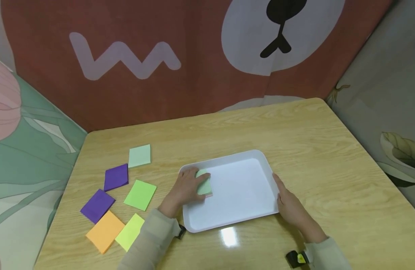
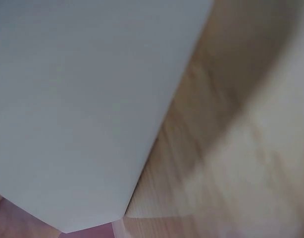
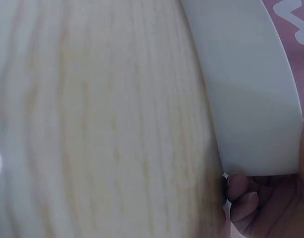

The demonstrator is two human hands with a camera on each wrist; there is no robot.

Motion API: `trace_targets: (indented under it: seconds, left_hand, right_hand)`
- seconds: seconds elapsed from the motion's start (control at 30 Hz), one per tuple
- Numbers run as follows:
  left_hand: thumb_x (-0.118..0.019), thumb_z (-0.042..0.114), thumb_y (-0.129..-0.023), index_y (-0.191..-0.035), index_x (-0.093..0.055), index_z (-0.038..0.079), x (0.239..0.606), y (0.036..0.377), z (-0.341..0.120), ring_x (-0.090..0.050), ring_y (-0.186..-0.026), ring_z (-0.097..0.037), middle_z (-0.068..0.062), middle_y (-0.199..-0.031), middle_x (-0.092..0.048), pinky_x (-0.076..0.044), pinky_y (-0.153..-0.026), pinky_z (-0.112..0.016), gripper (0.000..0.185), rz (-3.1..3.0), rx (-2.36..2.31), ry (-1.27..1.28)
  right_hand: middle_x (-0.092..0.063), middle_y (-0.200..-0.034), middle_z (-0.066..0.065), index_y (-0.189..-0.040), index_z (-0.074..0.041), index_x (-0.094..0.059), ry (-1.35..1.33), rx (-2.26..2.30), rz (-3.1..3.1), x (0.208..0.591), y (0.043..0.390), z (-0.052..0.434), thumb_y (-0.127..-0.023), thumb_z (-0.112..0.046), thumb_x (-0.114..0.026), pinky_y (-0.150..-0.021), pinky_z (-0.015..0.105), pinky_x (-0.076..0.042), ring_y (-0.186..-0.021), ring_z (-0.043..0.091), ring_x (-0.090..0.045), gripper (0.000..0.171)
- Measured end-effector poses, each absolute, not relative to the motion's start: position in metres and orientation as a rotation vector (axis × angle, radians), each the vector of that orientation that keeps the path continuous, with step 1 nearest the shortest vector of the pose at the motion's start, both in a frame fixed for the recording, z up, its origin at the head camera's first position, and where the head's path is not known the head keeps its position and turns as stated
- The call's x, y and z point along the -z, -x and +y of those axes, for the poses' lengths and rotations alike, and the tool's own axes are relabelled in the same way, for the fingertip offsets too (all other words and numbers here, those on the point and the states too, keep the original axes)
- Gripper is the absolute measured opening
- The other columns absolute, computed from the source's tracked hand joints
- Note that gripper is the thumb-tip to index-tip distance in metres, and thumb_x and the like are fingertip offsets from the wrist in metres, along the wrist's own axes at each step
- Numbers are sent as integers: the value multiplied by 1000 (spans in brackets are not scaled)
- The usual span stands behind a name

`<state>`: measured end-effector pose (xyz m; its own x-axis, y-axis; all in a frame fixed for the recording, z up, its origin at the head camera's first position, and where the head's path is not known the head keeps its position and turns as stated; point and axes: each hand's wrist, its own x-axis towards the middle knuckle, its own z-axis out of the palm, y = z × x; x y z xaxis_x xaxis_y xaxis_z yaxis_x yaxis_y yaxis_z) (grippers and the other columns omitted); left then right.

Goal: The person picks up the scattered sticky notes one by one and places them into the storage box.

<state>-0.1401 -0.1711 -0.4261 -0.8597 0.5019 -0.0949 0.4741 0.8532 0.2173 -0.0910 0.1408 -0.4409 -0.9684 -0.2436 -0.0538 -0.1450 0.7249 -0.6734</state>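
Note:
A white tray lies on the wooden table, slightly turned. Inside its left end, my left hand holds a pale green sticky note pad between thumb and fingers; a thin pinkish edge shows under the pad. My right hand grips the tray's right rim. In the right wrist view, curled fingers of that hand sit at the end of the tray's wall. The left wrist view is mostly filled by the tray's outer side, and the pad is out of sight there.
Left of the tray lie several sticky note pads: mint, two purple, green, orange and yellow-green, the last partly behind the left sleeve. A patterned cloth hangs behind the table.

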Motion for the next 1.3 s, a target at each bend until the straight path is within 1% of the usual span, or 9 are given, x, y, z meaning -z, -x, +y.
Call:
trace_targets:
  seconds: [0.13, 0.3, 0.47, 0.67, 0.83, 1.0, 1.17, 1.3]
  left_hand:
    - [-67, 44, -68, -125, -47, 19, 424, 140, -172, -33, -113, -33, -17, -124, -37, -22, -90, -49, 65, 2900, -300, -768]
    - [-69, 40, -67, -124, -48, 17, 421, 138, -174, -32, -116, -33, -15, -126, -38, -24, -89, -50, 65, 2923, -388, -749]
    - [-72, 36, -65, -120, -51, 13, 419, 134, -177, -34, -113, -33, -16, -123, -41, -29, -84, -48, 63, 2969, -466, -781]
    - [-72, 34, -64, -119, -52, 12, 418, 130, -180, -34, -113, -31, -16, -123, -41, -28, -85, -46, 63, 3005, -494, -786]
    - [-70, 30, -68, -118, -52, 10, 416, 127, -183, -33, -114, -32, -16, -123, -41, -27, -86, -48, 57, 3032, -533, -731]
    - [-67, 26, -71, -118, -52, 8, 418, 124, -188, -32, -115, -33, -16, -124, -40, -26, -88, -48, 52, 3039, -560, -660]
    - [-66, 24, -73, -119, -52, 9, 416, 120, -194, -31, -116, -32, -16, -125, -39, -24, -90, -48, 50, 3031, -602, -597]
    - [-66, 23, -73, -117, -53, 11, 415, 119, -197, -31, -116, -32, -16, -125, -40, -24, -89, -49, 47, 3033, -623, -595]
  right_hand:
    - [-26, -128, 34, -136, 1, -6, 313, 1081, 2770, 441, 93, 140, -86, 9, -28, -89, 52, -27, -113, 45, -30, 55]
    - [-27, -126, 36, -136, 2, -7, 326, 1075, 2784, 440, 93, 140, -85, 10, -29, -87, 52, -29, -111, 46, -31, 55]
    - [-27, -126, 36, -135, 2, -7, 317, 1058, 2794, 439, 92, 141, -85, 11, -30, -87, 53, -29, -111, 46, -32, 56]
    - [-27, -125, 36, -136, 2, -8, 308, 1054, 2792, 439, 93, 141, -86, 10, -30, -86, 53, -30, -110, 47, -34, 55]
    - [-25, -127, 36, -136, 1, -6, 307, 1055, 2771, 438, 93, 141, -86, 9, -29, -88, 53, -28, -112, 46, -31, 56]
    - [-25, -127, 36, -136, 1, -4, 306, 1052, 2760, 439, 93, 143, -86, 9, -28, -87, 53, -29, -111, 47, -31, 57]
    - [-26, -126, 37, -136, 1, -5, 311, 1050, 2770, 440, 93, 143, -86, 8, -28, -87, 53, -29, -110, 47, -32, 56]
    - [-26, -126, 37, -136, 1, -5, 306, 1048, 2766, 440, 94, 143, -86, 8, -28, -86, 53, -30, -110, 47, -33, 56]
